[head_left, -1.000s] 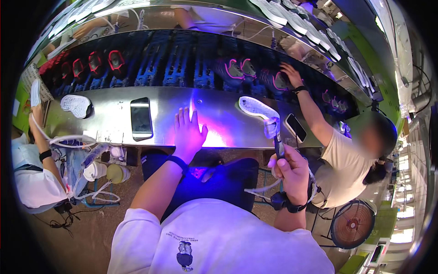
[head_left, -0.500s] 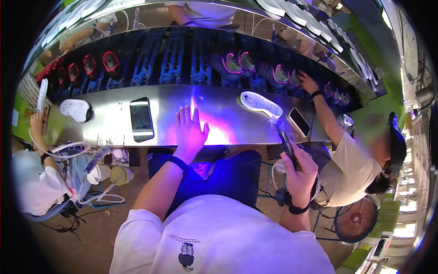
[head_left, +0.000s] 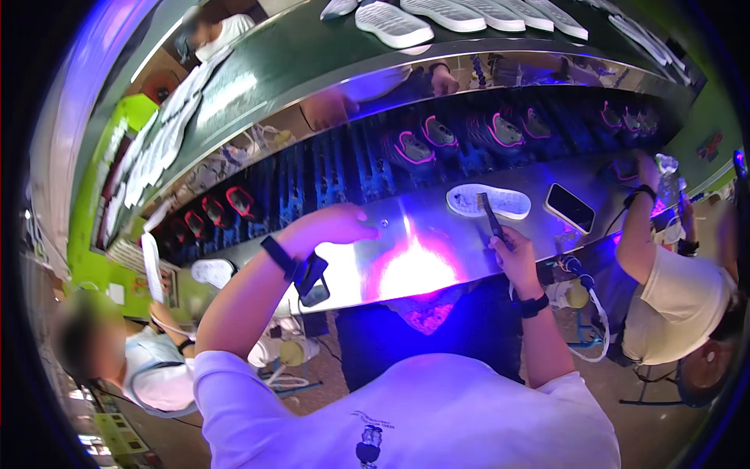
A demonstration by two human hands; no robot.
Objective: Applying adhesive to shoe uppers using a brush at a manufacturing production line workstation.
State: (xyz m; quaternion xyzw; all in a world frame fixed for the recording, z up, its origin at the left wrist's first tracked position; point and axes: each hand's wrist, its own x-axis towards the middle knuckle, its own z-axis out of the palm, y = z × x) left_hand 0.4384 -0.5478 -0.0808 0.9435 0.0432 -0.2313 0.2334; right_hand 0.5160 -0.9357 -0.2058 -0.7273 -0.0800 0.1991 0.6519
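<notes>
My right hand is closed round the dark handle of a small brush. Its bristle end rests on the inside of a white shoe sole lying on the metal worktop. My left hand is raised near the worktop's far edge beside the conveyor, its fingers loosely stretched to the right with nothing visible in them. Dark bands circle both wrists. Bright white and pink-violet light falls on the worktop between my hands.
Beyond the worktop runs a dark conveyor bearing shoe uppers with glowing pink edges. White soles line the shelf above. A phone lies right of the brushed sole; another sole lies far left. Co-workers sit on both sides.
My left hand has lifted off the worktop and reached forward toward the conveyor. The brush has moved onto the white sole. The whole view has tilted and shifted.
</notes>
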